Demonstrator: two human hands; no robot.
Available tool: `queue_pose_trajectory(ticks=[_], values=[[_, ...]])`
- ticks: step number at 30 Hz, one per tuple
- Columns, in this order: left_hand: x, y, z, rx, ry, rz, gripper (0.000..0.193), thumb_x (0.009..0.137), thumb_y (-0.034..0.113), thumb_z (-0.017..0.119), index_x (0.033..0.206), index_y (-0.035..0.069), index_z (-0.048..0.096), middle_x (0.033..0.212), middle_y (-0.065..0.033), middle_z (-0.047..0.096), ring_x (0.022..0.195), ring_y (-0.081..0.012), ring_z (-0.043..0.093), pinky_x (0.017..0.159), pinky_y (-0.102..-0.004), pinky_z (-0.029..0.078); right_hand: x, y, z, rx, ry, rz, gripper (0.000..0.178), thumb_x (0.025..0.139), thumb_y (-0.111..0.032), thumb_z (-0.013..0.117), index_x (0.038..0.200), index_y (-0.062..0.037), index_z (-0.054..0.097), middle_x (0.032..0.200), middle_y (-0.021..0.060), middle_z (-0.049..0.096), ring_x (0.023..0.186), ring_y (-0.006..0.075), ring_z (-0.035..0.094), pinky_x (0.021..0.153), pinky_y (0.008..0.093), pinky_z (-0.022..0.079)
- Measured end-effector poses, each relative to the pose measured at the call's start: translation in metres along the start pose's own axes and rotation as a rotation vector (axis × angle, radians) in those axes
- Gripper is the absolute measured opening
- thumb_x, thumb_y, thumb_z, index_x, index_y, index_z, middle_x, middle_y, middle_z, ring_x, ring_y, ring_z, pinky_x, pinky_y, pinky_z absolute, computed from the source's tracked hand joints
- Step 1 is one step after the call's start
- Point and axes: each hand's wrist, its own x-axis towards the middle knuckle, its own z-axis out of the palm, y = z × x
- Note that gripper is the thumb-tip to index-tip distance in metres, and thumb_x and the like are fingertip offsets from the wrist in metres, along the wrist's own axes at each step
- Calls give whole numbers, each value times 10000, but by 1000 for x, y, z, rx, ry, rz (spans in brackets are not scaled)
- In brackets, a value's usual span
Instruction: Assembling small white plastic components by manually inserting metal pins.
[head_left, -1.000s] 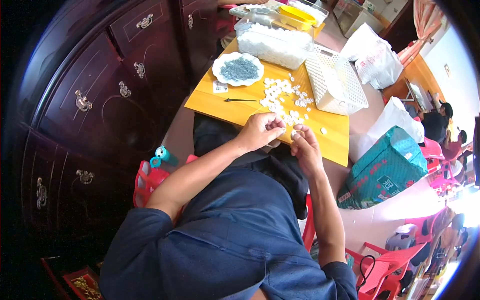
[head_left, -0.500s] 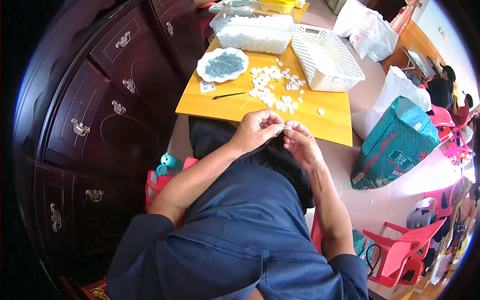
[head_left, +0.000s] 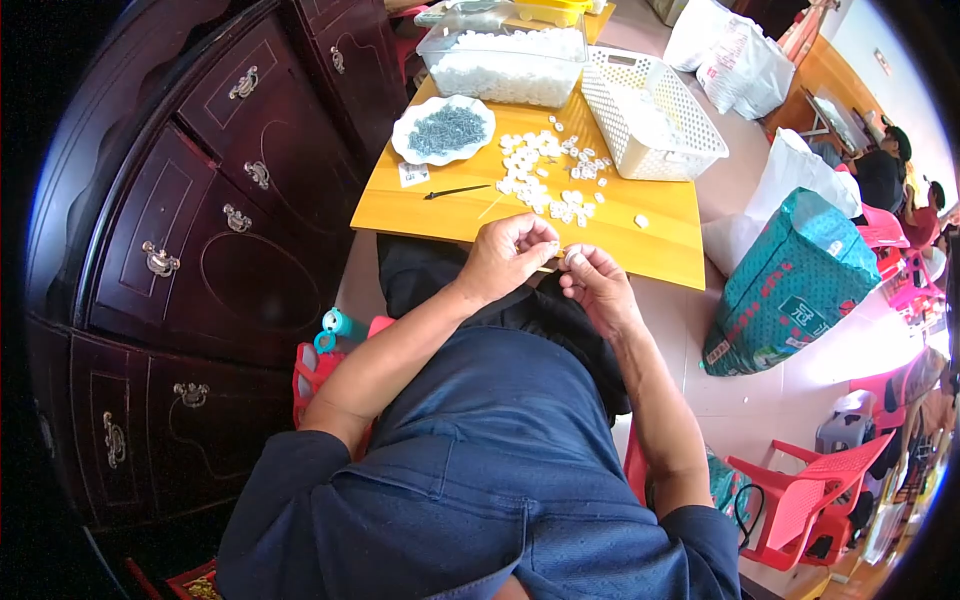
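1. one small white piece (head_left: 571,257) sits pinched in the right hand (head_left: 603,290); the left hand's (head_left: 503,262) fingertips are closed, contents unclear.
2. piece seemingly unfinished; dozens of loose white pieces (head_left: 524,154) await on the worktop (head_left: 640,255).

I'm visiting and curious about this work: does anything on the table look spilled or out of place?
Nothing looks clearly spilled or damaged. One small white piece stands out slightly: it lies alone on the yellow table, to the right of the scattered white pieces.
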Motion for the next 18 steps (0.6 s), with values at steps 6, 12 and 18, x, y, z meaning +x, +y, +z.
queue_pose_trajectory(ticks=[6, 12, 18], values=[[0, -4, 0, 10, 0, -18, 47, 908, 37, 690, 941, 17, 662, 824, 43, 643, 700, -17, 549, 657, -194, 485, 1, 3, 2, -63, 56, -75, 207, 958, -162, 683, 1144, -74, 654, 958, 13, 691, 767, 95, 637, 716, 238, 520], [0, -4, 1, 3, -11, -38, 47, 908, 39, 691, 937, 17, 660, 821, 44, 641, 698, -16, 546, 650, -194, 479, -1, 0, 6, -133, 96, -79, 180, 970, -173, 661, 1122, -80, 633, 919, 12, 684, 753, 93, 629, 703, 235, 514], [1, -7, 1, 4, -5, -30, 51, 910, 46, 691, 938, 16, 661, 827, 36, 648, 705, -21, 557, 658, -200, 489, -2, -2, 7, -190, 11, -75, 143, 997, -193, 609, 1098, -97, 578, 869, 45, 687, 714, 104, 631, 664, 243, 519]])
